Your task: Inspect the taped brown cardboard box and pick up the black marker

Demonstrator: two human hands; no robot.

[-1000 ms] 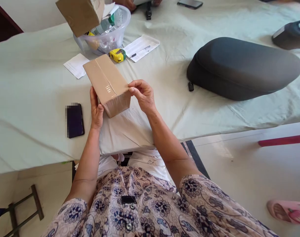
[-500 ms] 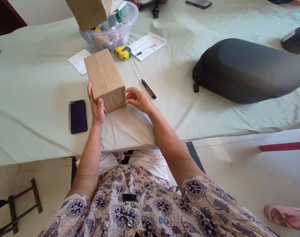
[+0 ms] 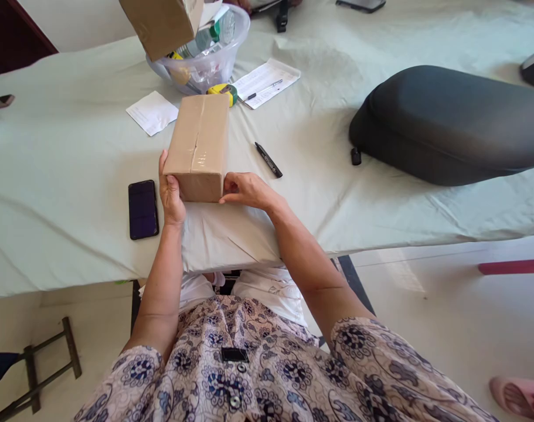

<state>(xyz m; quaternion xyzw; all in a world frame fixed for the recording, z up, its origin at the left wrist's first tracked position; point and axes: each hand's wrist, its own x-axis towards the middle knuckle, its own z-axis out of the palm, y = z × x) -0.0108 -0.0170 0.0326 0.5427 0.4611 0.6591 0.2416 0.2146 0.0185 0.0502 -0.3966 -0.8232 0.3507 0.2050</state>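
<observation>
A taped cardboard box (image 3: 198, 148) sits upright between my hands, its long side pointing away from me and a clear tape seam along its top. My left hand (image 3: 172, 196) grips its left side, with the thumb on the near corner. The fingertips of my right hand (image 3: 245, 190) press against its right side near the bottom. The box's underside is hidden, so I cannot tell whether it rests on the pale green tablecloth (image 3: 60, 176). A black marker (image 3: 269, 159) lies just beyond my right hand, and a dark smartphone (image 3: 143, 209) lies left of my left hand.
A second cardboard box (image 3: 161, 26) is above a clear plastic bowl (image 3: 214, 73) holding bottles and a yellow tape measure (image 3: 223, 92). Papers (image 3: 152, 112) and a pen lie nearby. A large dark padded case (image 3: 446, 126) sits on the right.
The box has turned from a slanted angle to point straight away from me. My right hand has moved down to its near right side. The view has shifted slightly.
</observation>
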